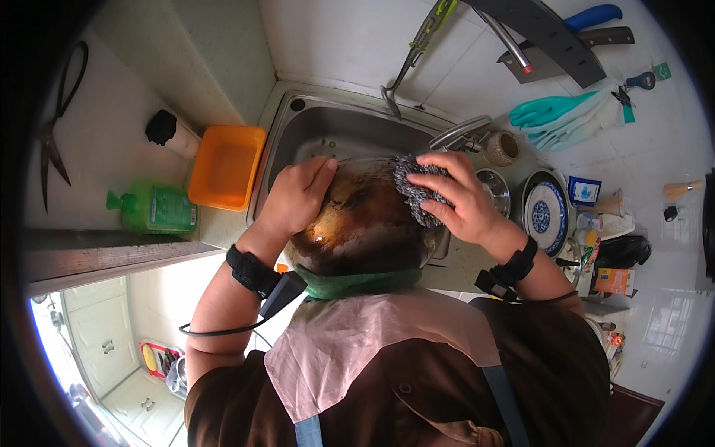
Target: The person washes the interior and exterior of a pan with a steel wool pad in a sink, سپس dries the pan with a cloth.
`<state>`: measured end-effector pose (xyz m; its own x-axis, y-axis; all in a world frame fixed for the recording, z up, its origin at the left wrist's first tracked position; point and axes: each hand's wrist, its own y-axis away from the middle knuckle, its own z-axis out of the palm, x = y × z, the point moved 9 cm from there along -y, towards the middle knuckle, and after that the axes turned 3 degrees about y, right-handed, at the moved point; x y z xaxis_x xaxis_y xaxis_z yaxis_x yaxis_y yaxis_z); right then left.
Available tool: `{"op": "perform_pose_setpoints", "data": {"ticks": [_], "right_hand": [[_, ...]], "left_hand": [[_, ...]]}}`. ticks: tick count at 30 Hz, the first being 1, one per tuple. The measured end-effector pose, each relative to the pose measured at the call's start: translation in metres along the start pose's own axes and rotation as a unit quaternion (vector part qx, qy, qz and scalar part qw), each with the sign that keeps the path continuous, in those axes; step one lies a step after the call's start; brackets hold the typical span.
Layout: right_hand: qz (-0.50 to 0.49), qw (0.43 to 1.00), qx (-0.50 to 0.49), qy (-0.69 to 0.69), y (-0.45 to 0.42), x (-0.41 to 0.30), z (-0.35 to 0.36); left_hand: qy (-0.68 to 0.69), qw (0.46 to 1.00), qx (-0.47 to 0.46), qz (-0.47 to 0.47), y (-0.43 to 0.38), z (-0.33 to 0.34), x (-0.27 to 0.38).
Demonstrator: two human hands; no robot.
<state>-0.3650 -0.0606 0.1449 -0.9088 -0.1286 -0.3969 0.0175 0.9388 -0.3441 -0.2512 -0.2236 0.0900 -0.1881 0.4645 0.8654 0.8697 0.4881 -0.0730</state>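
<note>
A large round pan (pixel 363 223), stained brown and black with a wet shine, is tilted over the near side of the stainless steel sink (pixel 318 128). My left hand (pixel 299 193) grips its left edge. Under the spread fingers of my right hand (pixel 461 195), a grey steel-wool scouring pad (pixel 416 190) presses on the pan's upper right part. Green cloth (pixel 357 282) lies along the pan's near edge, against my apron (pixel 380 324). The pan's underside is hidden.
An orange plastic basin (pixel 226 167) and green bottle (pixel 165 209) stand left of the sink. The faucet (pixel 461 131) is at the back right, near a patterned plate (pixel 544 218). A knife rack (pixel 544 39) and rubber gloves (pixel 564 114) hang on the wall.
</note>
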Motion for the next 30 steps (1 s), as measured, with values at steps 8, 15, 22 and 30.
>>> {"op": "perform_pose_setpoints", "data": {"ticks": [8,15,22,30], "right_hand": [[-0.072,0.997,0.031,0.021,-0.029,-0.056,0.023],[-0.079,0.993,0.029,0.083,0.002,-0.035,0.005],[-0.119,0.991,0.014,0.06,-0.029,-0.063,0.019],[-0.074,0.995,-0.014,0.069,-0.005,-0.027,-0.004]], "left_hand": [[-0.018,0.999,-0.015,0.034,-0.008,0.015,0.012],[-0.022,1.0,-0.021,-0.005,-0.007,0.017,0.009],[-0.025,1.0,-0.015,0.003,-0.011,0.022,0.007],[0.01,1.0,-0.01,0.013,-0.009,0.022,0.003]]}}
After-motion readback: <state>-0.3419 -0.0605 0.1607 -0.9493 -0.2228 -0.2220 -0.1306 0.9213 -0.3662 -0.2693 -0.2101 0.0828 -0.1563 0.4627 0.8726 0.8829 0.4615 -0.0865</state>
